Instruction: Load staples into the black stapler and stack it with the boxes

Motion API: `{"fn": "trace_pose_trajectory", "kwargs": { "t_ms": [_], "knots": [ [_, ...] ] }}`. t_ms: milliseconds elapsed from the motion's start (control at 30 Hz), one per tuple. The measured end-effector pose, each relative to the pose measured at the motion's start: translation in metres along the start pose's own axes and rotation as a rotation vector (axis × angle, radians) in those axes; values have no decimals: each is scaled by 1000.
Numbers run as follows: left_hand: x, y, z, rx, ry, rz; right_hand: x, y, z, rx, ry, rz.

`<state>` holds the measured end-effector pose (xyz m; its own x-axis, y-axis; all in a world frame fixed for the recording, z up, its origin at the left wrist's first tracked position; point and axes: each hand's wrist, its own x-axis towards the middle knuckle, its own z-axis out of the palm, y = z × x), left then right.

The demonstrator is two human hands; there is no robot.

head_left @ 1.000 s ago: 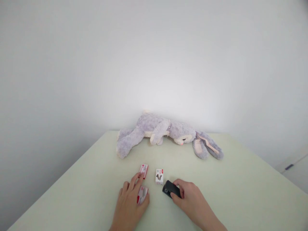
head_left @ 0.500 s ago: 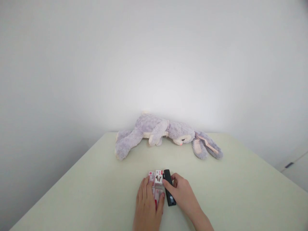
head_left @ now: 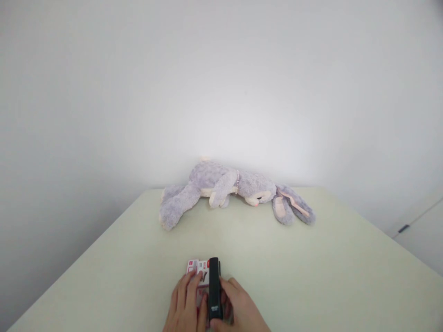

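My left hand (head_left: 185, 304) lies over a group of small white and red boxes (head_left: 192, 264), its fingers bent across them and its thumb at their right side. One box (head_left: 203, 275) has a picture of a dark stapler-like item on its top. Right against that box stands a black stapler (head_left: 214, 288), long and narrow, pointing away from me. My right hand (head_left: 238, 304) grips it from the right, thumb at the near end and fingers along its side. The fingers partly hide the nearer boxes.
Across the back of the pale green table (head_left: 311, 267) a lilac plush rabbit (head_left: 221, 184) lies on its side, ears to the right. A white wall (head_left: 221, 92) rises behind it. At the far right is a white panel with a dark handle (head_left: 403, 228).
Both hands, the boxes and the stapler have moved left and nearer to me. The stapler has turned straighter and now sits against the boxes. The view has shifted slightly.
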<state>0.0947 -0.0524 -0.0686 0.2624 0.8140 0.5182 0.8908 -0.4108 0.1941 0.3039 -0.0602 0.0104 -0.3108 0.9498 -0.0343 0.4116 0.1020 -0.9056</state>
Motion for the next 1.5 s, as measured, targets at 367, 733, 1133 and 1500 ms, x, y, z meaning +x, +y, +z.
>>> {"fn": "trace_pose_trajectory", "kwargs": {
  "t_ms": [367,733,1133,1500],
  "knots": [
    [22,-109,-56,-106,-81,-128,66,-53,75,-290,124,-100],
    [22,-117,-53,-74,-52,-139,62,-47,85,-336,162,-102],
    [19,-56,-87,-14,288,-204,14,1,26,-222,271,-95],
    [44,78,7,21,-118,143,-36,53,-52,-846,334,59]
  ]
}}
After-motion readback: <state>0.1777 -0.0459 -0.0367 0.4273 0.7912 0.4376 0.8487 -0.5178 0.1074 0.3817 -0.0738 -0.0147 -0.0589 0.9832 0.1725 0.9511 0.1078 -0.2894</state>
